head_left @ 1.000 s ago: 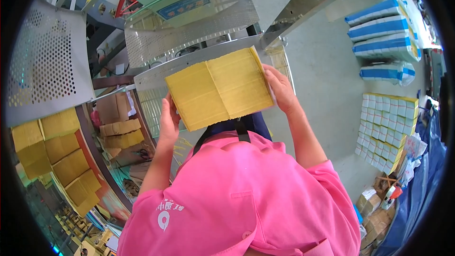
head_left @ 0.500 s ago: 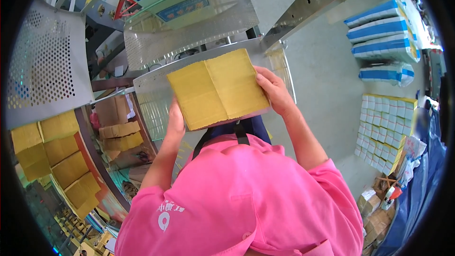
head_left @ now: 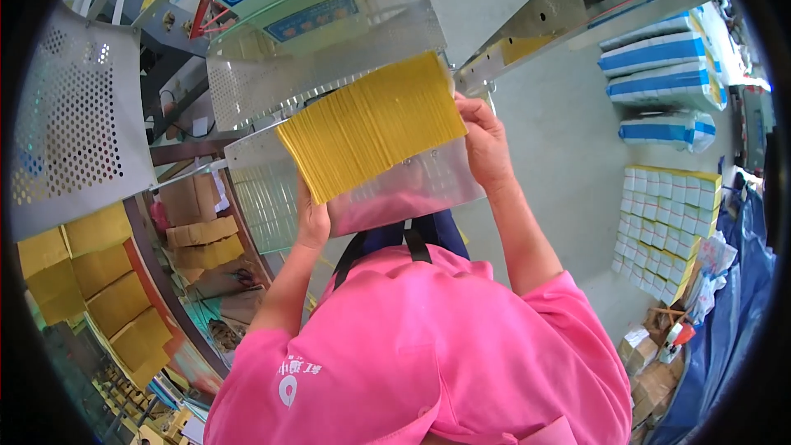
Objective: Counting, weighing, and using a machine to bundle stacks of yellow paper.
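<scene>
A thick stack of yellow paper sheets [head_left: 375, 128] is held between my two hands, its many layered edges turned up toward me. My left hand [head_left: 313, 218] closes on the stack's lower left end, with its fingers partly hidden behind the paper. At the right end, my right hand [head_left: 486, 136] grips the upper corner, thumb and fingers bent around it. Below the stack lies a shiny metal tray [head_left: 420, 181], which mirrors some pink from my shirt.
Beyond the stack rises a machine with a clear cover [head_left: 387, 16]. A perforated metal panel [head_left: 74, 115] stands at left, above piles of yellow paper [head_left: 115, 297]. On the right are blue-and-white wrapped bales [head_left: 663, 78], banded bundles [head_left: 663, 227] and a blue tarp [head_left: 717, 330].
The stack has tipped, so its flat folded-looking face gives way to the layered edges. Both hands keep hold, and the stack has moved slightly up, uncovering more of the tray.
</scene>
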`<state>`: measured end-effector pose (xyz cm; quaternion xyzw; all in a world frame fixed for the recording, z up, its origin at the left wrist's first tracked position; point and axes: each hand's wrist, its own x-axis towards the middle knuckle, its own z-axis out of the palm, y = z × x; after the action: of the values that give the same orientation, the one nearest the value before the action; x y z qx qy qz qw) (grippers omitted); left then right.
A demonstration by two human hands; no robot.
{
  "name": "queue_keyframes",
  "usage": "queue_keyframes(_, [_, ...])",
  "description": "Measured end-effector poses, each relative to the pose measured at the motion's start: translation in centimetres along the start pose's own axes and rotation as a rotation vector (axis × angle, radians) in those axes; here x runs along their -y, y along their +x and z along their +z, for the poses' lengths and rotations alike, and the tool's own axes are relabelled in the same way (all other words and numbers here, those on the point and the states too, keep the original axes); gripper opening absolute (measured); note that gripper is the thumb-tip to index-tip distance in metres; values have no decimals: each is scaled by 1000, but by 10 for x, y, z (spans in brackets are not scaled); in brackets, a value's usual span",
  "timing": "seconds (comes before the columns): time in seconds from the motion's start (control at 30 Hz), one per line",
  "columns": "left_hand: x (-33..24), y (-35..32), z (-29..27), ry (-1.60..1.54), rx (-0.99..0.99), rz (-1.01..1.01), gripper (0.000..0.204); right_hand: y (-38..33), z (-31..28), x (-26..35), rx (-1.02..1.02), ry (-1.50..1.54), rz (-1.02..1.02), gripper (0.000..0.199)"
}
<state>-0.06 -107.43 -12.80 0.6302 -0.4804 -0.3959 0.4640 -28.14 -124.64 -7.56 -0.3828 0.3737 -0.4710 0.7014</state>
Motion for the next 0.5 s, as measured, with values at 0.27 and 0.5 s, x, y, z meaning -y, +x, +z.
queue_keyframes(0.27, [-42, 31, 44, -265, -53, -55, 43, -14, -7, 36, -396, -389, -174, 26])
queue_keyframes(0.5, [-46, 32, 26, -475, -10, 31, 49, -23, 108, 130, 116, -1148, -804, 46])
